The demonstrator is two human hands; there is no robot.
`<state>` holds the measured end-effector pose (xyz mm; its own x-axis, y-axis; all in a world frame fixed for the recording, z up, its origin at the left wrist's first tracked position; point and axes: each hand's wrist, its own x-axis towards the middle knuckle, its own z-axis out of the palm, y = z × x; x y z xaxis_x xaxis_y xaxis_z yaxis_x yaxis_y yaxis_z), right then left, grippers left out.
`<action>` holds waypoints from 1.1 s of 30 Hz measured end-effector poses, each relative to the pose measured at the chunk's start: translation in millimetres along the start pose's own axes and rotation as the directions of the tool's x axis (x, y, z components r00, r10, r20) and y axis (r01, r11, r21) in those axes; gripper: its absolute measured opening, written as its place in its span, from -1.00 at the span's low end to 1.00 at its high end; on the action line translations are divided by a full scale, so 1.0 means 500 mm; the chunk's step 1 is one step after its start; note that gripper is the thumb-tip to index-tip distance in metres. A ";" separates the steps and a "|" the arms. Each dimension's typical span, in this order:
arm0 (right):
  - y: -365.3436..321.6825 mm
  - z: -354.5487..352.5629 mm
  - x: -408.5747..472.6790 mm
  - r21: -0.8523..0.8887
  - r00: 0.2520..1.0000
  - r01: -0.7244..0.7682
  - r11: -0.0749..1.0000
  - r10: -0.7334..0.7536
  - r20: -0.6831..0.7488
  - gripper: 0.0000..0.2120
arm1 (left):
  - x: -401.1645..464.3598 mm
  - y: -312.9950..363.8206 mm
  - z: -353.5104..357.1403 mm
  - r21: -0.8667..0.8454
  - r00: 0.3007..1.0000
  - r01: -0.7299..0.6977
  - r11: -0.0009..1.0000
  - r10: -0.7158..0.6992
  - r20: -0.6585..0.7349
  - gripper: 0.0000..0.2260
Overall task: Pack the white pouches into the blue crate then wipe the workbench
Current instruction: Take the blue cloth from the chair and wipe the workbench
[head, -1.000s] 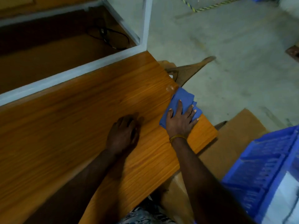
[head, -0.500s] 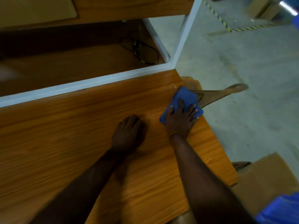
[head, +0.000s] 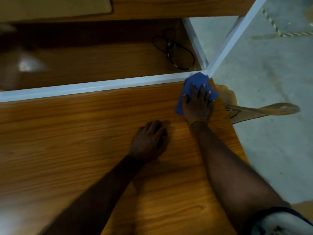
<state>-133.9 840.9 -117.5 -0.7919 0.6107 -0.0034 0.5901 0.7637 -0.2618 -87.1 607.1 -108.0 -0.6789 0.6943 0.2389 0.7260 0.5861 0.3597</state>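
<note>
The wooden workbench [head: 67, 150] fills the left and centre of the frame, its far edge lined by a pale blue rail [head: 101, 85]. The left hand [head: 149, 141] rests on the wood at centre, fingers loosely curled, holding nothing. Right of it, the right hand [head: 197, 106] presses flat, fingers spread, on a blue cloth [head: 196, 80] at the bench's upper right corner (cloth touching the rail). Beyond the right edge lies bare concrete floor [head: 271, 133]. The shelf behind the rail is dark and blurred.
</note>
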 end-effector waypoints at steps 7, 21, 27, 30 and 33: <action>-0.044 -0.007 -0.028 -0.015 0.973 0.200 0.980 -0.197 0.117 -0.42 | -0.023 -0.012 -0.010 -0.036 1.000 0.008 0.999 -0.008 -0.005 -0.76; -0.281 0.042 -0.259 0.022 0.784 0.586 0.810 -0.574 0.237 -0.43 | -0.319 -0.125 -0.149 0.017 0.962 0.258 0.966 -0.255 -0.099 -0.81; -0.367 0.069 -0.359 0.032 0.641 0.741 0.671 -0.721 0.264 -0.43 | -0.449 -0.157 -0.218 0.004 0.932 0.356 0.934 -0.355 -0.076 -0.76; -0.391 0.074 -0.407 0.025 0.561 0.809 0.587 -0.785 0.264 -0.43 | -0.515 -0.175 -0.243 0.017 0.916 0.399 0.917 -0.397 -0.057 -0.71; -0.408 0.076 -0.459 0.021 0.515 0.842 0.539 -0.815 0.265 -0.44 | -0.573 -0.188 -0.264 0.023 0.896 0.440 0.898 -0.438 -0.074 -0.73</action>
<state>-78.5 537.2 -100.2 -0.9306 -0.3634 -0.0441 -0.3520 0.9215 -0.1643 24.6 297.9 -91.3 -0.9342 0.3348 0.1235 0.3553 0.8411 0.4077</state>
